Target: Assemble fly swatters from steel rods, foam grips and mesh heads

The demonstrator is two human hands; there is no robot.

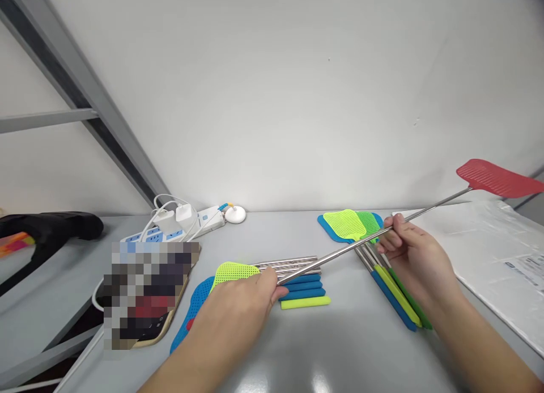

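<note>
A red fly swatter [497,178] is held up slantwise across the table, its metal shaft drawn out long and its head at the upper right. My left hand [244,305] is closed around its lower end, hiding most of the grip. Higher on the shaft, my right hand [419,257] pinches the metal between thumb and fingers. Beneath my left hand lies a group of shortened swatters with a lime head [232,272], a blue head [198,299] and blue and lime handles [305,303]. Behind my right hand rests another group with lime [344,224], green and blue heads.
A partly blurred phone [164,322] lies at the left. Behind it are a power strip [211,220] with white chargers and cables, and a round white object [235,214]. White plastic packaging [488,245] covers the right side. A metal frame [85,58] stands left, beside a black object [85,225].
</note>
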